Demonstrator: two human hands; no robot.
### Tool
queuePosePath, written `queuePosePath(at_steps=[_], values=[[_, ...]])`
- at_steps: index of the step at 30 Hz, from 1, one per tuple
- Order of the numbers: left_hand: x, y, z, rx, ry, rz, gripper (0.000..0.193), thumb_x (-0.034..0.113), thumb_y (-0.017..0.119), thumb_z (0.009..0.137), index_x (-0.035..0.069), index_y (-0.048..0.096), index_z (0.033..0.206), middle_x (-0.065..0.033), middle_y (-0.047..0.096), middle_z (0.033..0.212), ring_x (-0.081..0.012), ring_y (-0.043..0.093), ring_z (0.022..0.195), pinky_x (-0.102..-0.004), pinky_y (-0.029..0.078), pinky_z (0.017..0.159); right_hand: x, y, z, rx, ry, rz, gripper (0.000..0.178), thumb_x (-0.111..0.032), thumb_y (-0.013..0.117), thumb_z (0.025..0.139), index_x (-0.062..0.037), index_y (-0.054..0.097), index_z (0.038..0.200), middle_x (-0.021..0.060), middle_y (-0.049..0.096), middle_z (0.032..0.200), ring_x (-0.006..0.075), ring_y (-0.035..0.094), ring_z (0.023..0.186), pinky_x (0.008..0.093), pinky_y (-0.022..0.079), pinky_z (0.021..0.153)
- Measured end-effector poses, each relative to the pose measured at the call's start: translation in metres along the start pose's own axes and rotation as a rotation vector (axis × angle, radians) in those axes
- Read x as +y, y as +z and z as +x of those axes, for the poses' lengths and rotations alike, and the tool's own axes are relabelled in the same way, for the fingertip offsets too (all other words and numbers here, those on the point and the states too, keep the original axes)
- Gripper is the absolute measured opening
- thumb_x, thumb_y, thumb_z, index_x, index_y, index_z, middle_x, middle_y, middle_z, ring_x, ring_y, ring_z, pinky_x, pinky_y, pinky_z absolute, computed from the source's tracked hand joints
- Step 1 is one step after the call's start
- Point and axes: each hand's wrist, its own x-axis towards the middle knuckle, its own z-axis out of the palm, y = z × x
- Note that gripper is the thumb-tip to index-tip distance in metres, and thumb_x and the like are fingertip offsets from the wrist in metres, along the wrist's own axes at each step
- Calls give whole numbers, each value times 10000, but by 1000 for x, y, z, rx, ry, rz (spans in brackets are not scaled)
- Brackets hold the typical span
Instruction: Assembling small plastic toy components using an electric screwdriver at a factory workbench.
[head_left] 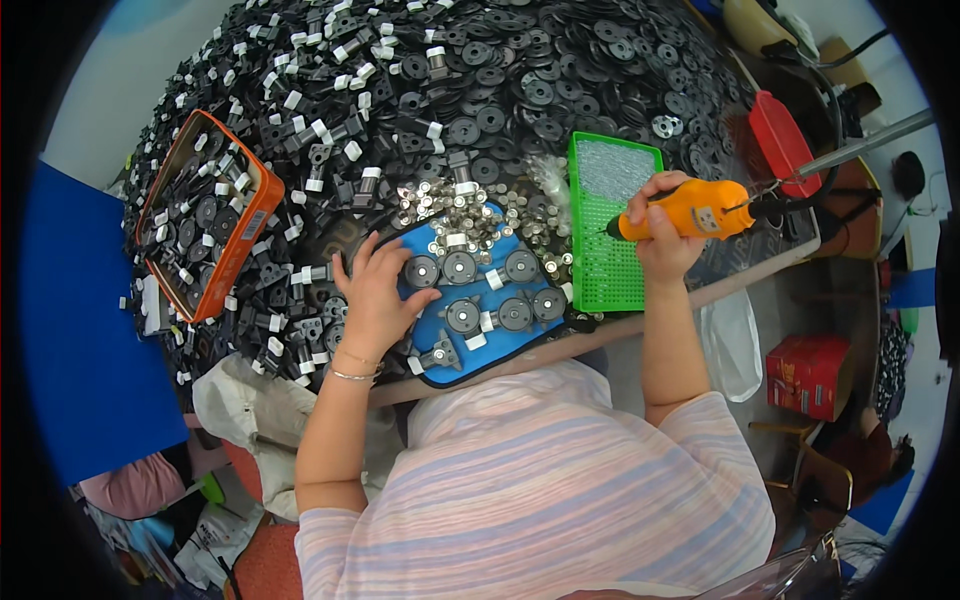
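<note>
Mat (505,352), blue, lies near, left of the green tray (612,306); I see the orange driver (700,208), right hand (664,238) fingers clamped round it, seemingly to steady its tip; left hand (374,302), fingers apart, beside black discs (463,315) on the mat

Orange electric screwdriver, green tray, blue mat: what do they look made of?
Orange electric screwdriver: probably hard plastic, given its smooth, faintly shiny moulded body. Green tray: likely rigid plastic, satiny, with a regular moulded grid. Blue mat: perhaps fabric or rubber; its matte face and dark edging leave that open.
</note>
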Motion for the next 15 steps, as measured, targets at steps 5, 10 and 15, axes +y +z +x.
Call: queuePosePath(at_steps=[5, 10, 15], values=[[-3, -4, 6, 21, -3, 11, 501, 343, 754, 610, 88, 571, 1000, -68, 535, 1166, -285, 368, 1210, -589, 91, 991, 2, -1, 0, -22, 18, 30, 251, 43, 577, 735, 8, 475, 962, 94, 512, 846, 141, 539, 620, 240, 457, 572], [-15, -7, 25, 114, 70, -17, 376, 240, 722, 660, 75, 580, 966, -66, 577, 1014, -265, 485, 1021, -430, 313, 896, 2, -3, 0, -53, 23, 85, 249, 35, 580, 740, 0, 473, 962, 94, 509, 836, 158, 536, 617, 249, 446, 560], [-22, -11, 53, 156, 66, 46, 241, 129, 693, 647, 70, 600, 861, -55, 567, 867, -256, 506, 866, -380, 371, 758, -3, -7, 2, -14, 22, 55, 267, 27, 556, 741, 13, 464, 992, 107, 499, 861, 166, 527, 634, 274, 444, 595]])
